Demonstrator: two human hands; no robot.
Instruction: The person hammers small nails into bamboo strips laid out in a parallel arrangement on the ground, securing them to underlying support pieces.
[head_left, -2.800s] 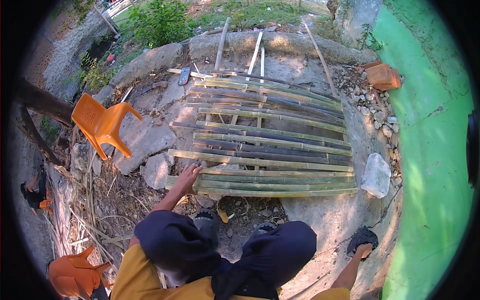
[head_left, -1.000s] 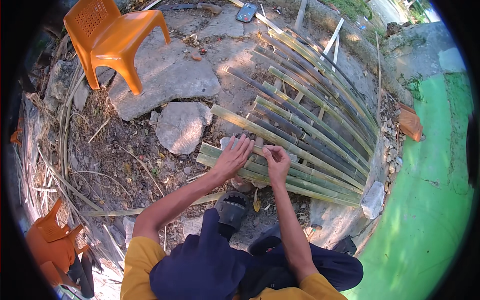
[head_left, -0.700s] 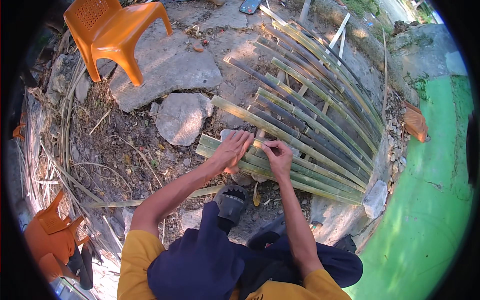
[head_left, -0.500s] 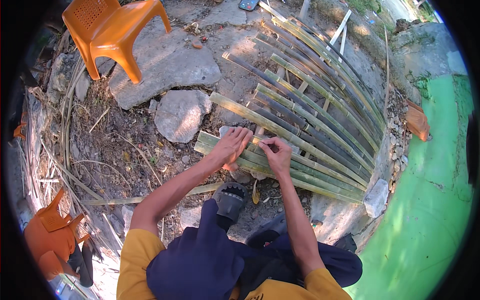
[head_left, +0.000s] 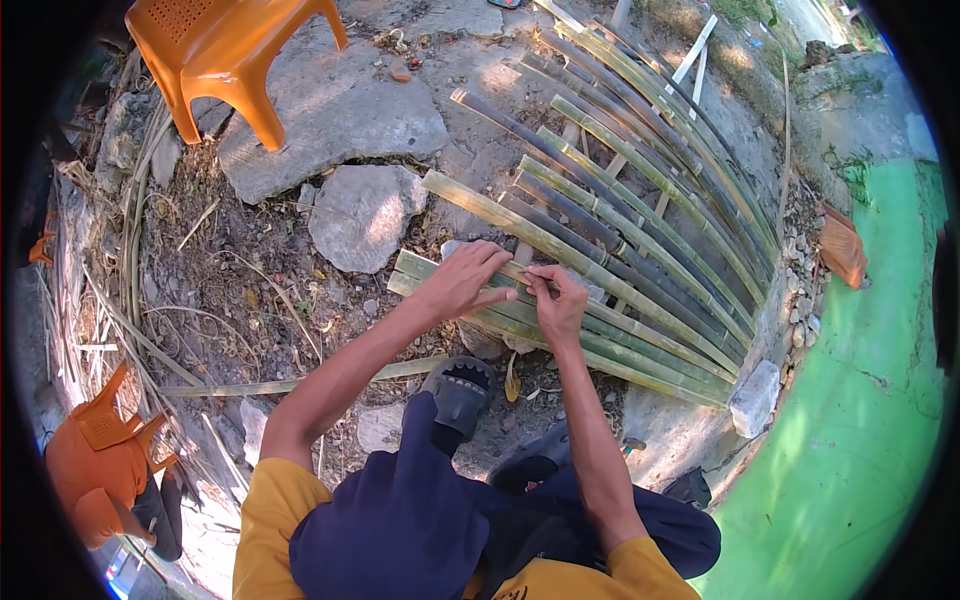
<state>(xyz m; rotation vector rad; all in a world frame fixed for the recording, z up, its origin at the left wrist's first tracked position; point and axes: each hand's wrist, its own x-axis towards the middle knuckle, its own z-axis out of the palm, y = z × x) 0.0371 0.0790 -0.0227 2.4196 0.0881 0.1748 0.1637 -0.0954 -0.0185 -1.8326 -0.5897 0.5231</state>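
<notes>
Right hand (head_left: 560, 302) had come in from the right, seemingly pinching a near bamboo strip (head_left: 640, 328) toward its left end; left hand (head_left: 465, 284) lay over it, thumb spread. Probably light and stiff, it suited holding by its flat faces.

Over ten bamboo strips (head_left: 603, 270), two shoes (head_left: 460, 400), at least two orange chairs (head_left: 235, 60)

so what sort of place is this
Probably an outdoor yard or makeshift work spot: bamboo strips laid out in rows, broken grey slabs and an orange plastic chair.
</notes>
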